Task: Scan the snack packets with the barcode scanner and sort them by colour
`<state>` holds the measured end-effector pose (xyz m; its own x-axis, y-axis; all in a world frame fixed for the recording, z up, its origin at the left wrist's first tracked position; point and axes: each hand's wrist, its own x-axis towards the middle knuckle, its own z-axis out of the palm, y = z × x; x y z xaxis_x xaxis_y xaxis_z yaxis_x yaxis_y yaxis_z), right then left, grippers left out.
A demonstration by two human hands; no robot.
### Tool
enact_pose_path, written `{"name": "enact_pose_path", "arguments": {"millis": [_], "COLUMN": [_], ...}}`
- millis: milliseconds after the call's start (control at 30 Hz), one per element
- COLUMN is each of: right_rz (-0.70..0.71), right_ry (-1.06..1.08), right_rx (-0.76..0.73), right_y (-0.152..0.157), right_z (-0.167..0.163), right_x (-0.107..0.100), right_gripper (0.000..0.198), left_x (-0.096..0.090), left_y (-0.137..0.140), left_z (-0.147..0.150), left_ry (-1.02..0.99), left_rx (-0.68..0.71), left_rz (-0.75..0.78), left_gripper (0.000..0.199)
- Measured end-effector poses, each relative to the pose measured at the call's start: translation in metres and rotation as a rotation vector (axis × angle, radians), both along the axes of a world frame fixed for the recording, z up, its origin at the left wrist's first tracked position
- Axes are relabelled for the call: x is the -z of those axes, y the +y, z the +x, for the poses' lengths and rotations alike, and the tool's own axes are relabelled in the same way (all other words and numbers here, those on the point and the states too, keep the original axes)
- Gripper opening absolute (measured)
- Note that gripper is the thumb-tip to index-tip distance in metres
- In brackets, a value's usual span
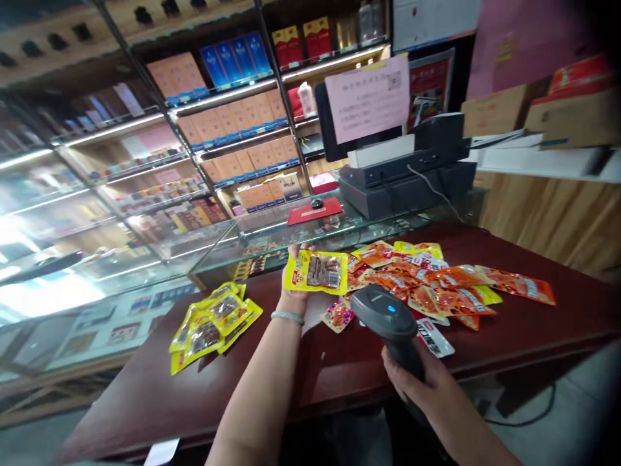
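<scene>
My left hand [295,294] is closed on a yellow snack packet [320,272] with a clear window; a barcode shows at its lower right. Most of the fingers are behind the packet. In my right hand [422,375] is a black barcode scanner [388,314] with a small blue light on top, its head angled toward the packet. Left of my left hand lies a small pile of similar yellow packets [213,323]. Behind the scanner spreads a heap of orange snack packets [402,275], mixed with some yellow ones. A white-and-red packet [435,338] lies partly hidden by the scanner.
The dark red tabletop [339,382] runs beneath both hands. Beyond it stand a glass display counter [233,243], a mouse [316,203] on a red mat [303,215], and a black cash drawer [407,191] with a monitor behind it. Shelves of boxes [233,123] line the back.
</scene>
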<state>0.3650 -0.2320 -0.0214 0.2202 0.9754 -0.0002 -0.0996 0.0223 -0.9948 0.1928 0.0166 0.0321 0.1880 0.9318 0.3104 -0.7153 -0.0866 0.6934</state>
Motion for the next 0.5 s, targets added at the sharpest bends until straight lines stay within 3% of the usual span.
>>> {"name": "enact_pose_path", "arguments": {"millis": [100, 200, 400, 500], "right_rz": [-0.012, -0.006, -0.044, -0.079], "right_ry": [0.025, 0.041, 0.067, 0.029], "right_rx": [-0.104, -0.171, -0.168, -0.119], "right_y": [0.006, 0.009, 0.011, 0.012], "right_z": [-0.019, -0.036, -0.055, -0.056], "right_x": [0.004, 0.006, 0.014, 0.015], "right_gripper": [0.039, 0.037, 0.041, 0.046], "left_x": [0.002, 0.002, 0.0, 0.002], "left_y": [-0.013, -0.022, -0.027, -0.016], "left_z": [-0.028, -0.049, -0.086, -0.115], "left_ry": [-0.072, -0.068, 0.008, 0.13], "left_rx": [0.042, -0.008, -0.061, -0.274], "left_rz": [0.017, 0.001, 0.028, 0.048], "left_gripper": [0.021, 0.022, 0.028, 0.028]}}
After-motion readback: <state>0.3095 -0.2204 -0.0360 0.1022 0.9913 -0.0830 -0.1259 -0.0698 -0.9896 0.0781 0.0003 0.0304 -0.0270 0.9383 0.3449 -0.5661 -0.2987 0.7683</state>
